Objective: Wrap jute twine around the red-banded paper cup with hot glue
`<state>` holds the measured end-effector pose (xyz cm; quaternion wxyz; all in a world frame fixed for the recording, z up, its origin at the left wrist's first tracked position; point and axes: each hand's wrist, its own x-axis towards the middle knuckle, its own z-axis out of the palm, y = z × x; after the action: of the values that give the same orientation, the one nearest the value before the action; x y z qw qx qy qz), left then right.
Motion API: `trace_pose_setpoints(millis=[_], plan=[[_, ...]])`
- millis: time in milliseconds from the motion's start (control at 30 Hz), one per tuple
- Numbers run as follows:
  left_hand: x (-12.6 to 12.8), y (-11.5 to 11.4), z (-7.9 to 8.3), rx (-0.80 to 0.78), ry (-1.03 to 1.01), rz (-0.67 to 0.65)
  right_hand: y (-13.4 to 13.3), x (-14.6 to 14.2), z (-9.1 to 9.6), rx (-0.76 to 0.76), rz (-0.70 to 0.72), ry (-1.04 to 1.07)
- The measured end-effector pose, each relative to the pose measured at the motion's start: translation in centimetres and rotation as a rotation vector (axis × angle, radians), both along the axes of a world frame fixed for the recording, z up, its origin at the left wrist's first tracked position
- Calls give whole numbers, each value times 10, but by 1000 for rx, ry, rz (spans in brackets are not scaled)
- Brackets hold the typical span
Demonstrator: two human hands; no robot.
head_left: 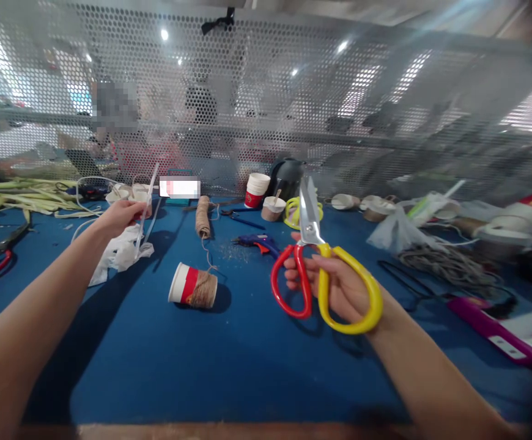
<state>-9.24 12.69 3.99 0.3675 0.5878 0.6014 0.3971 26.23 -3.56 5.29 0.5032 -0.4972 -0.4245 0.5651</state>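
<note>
On the far left of the blue table lie some long green strips. Next comes my left hand. It is closed around a thin clear stick, which looks like a glue stick. I hold it up off the table, and I think that keeps it clean and easy to see. The stick stands almost straight up, leaning a little to the right at the top. Under it sits a crumpled white bag.

In the middle a paper cup lies on its side. Brown string is wound around it, and its open mouth faces left. Behind it stands a roll of string, and a blue glue gun lies nearby.

Then comes my right hand. My fingers are through the loops of the scissors, one red and one yellow, gripping them tight. The blades are shut and point up and away from me. I hold them high, so the sharp end stays off the table.
</note>
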Motion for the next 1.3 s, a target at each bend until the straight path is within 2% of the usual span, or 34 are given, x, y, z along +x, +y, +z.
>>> trace_pose_setpoints(millis=[133, 267, 367, 433, 533, 667, 800, 967, 1100, 1300], plan=[[14, -17, 18, 28, -284, -121, 11, -11, -1, 134, 107, -70], [32, -39, 37, -4, -419, -261, 13, -21, -1, 207, 385, -240], [43, -55, 41, -158, -581, -479, 15, -30, 0, 204, 558, -401], [47, -63, 39, -204, -655, -517, 20, -37, 2, 195, 604, -543], [49, -71, 30, -233, -737, -494, 28, -52, 9, 184, 643, -735], [47, -76, 17, -267, -796, -411, 38, -77, 20, 145, 618, -858], [44, -77, 7, -293, -814, -392, 47, -95, 22, 119, 615, -836], [39, -75, -2, -325, -852, -395, 58, -100, 15, 97, 645, -805], [40, -75, -4, -325, -880, -390, 64, -98, 12, 102, 666, -715], [41, -77, -5, -312, -918, -376, 65, -99, 13, 86, 678, -687]])
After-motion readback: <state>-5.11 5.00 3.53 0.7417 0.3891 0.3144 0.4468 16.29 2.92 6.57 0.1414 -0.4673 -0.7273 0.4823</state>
